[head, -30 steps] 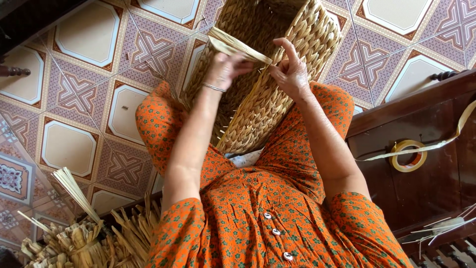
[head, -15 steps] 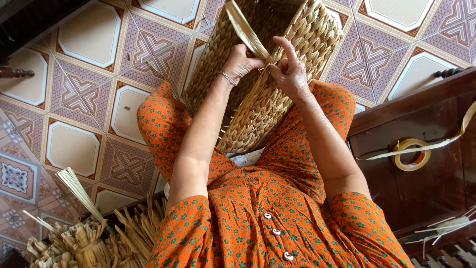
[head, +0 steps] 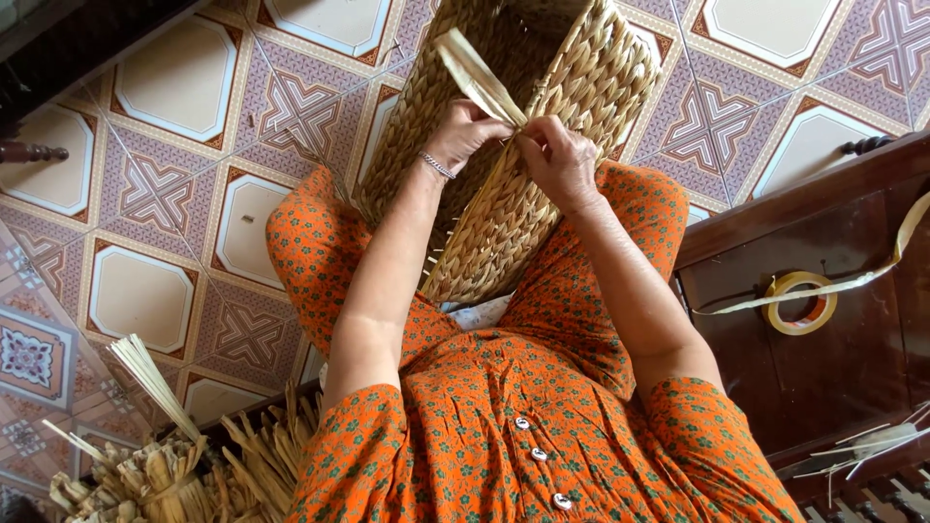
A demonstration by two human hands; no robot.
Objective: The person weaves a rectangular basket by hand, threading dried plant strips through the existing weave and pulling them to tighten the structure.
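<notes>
Lap: we sat in an orange flowered dress (head: 542, 426), knees carrying the work.
Basket: the woven straw basket (head: 513, 194) lay tilted across our lap, its long axis running away from us toward the tiled floor (head: 145, 194).
Left hand: our left hand (head: 463, 131) was closed around the base of the flat pale reed strip (head: 475, 77).
Right hand: our right hand (head: 560, 160) pinched that strip at the basket's rim, touching the left.
Strip: it rose up and leftward from both hands, dry and creased.
Beside us: loose straw bundles (head: 165, 465) lay left; a tape roll (head: 800, 302) sat on the dark table (head: 823, 378) right.
</notes>
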